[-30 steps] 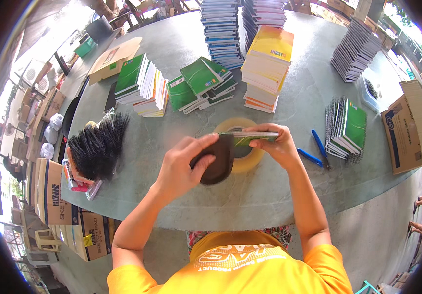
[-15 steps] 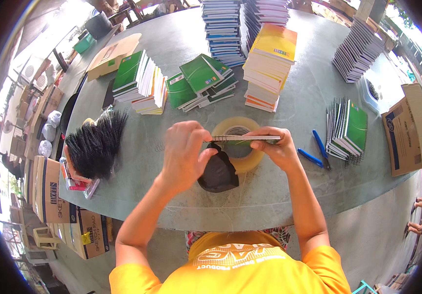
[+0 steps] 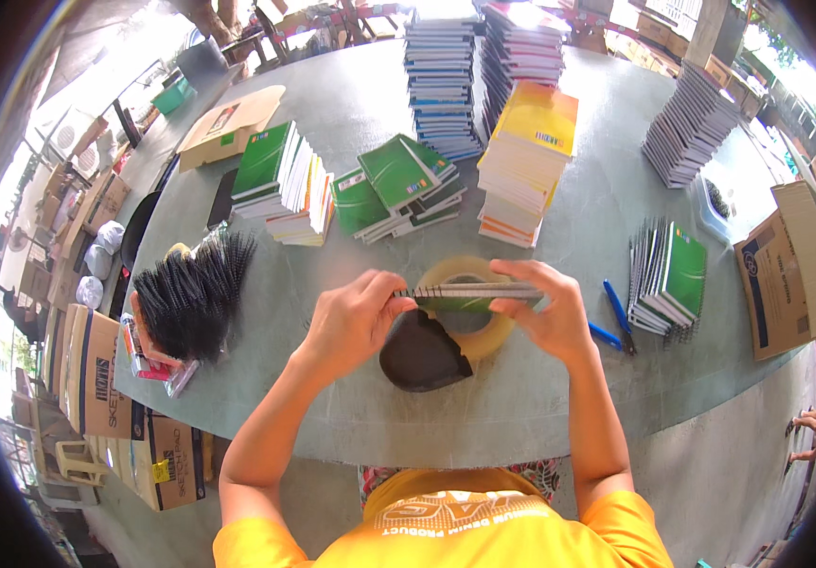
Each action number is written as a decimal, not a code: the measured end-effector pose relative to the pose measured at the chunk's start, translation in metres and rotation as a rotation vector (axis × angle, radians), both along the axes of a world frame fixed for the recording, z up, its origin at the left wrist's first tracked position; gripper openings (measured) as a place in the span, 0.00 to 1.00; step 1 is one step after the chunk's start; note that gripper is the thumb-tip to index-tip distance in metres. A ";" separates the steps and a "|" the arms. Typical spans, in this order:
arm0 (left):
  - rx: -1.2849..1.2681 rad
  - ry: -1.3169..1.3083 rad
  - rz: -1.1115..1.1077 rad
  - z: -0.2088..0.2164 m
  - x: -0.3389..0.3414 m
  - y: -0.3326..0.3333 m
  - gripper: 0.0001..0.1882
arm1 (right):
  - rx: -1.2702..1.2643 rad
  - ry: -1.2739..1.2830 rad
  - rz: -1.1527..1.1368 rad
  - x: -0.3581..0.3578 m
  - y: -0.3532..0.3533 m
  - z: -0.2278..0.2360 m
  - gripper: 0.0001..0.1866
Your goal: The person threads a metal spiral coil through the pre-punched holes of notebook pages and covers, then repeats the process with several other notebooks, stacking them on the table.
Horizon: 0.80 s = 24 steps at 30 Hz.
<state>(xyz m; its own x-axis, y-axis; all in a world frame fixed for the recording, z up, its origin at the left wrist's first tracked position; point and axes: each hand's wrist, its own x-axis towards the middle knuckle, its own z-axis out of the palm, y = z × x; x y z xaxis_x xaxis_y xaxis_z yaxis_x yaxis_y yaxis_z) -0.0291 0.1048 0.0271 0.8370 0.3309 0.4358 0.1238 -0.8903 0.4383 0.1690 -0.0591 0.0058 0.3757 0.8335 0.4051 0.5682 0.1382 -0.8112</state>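
Between my hands a green notebook (image 3: 479, 292) is held edge-on, with dark spiral wire along its left part. My left hand (image 3: 351, 317) is closed, thumb and fingers pinching at the wire's left end. On the other side, my right hand (image 3: 559, 317) grips the notebook's right end between thumb and fingers. Beneath it lies a large yellowish tape roll (image 3: 495, 343), partly covered by the notebook and hands. A dark rounded piece (image 3: 422, 355) leans against the roll; its kind is unclear. Blue-handled pliers (image 3: 615, 301) lie right of my right hand.
Green spiral notebooks (image 3: 684, 270) stand bundled at right beside a cardboard box (image 3: 777, 284). Black spiral coils (image 3: 195, 298) are heaped at left. Across the grey table stand green notebooks (image 3: 396, 177), a mixed stack (image 3: 270, 161), a yellow-topped stack (image 3: 542, 123) and tall piles (image 3: 441, 90).
The view has tilted, so the table things sit lower in the picture. My left hand has closed in on the wire's left end; the notebook stays held in my right hand.
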 end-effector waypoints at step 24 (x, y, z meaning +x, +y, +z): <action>-0.246 0.075 0.150 -0.002 0.003 0.003 0.13 | -0.085 -0.608 -0.098 -0.045 0.032 0.021 0.09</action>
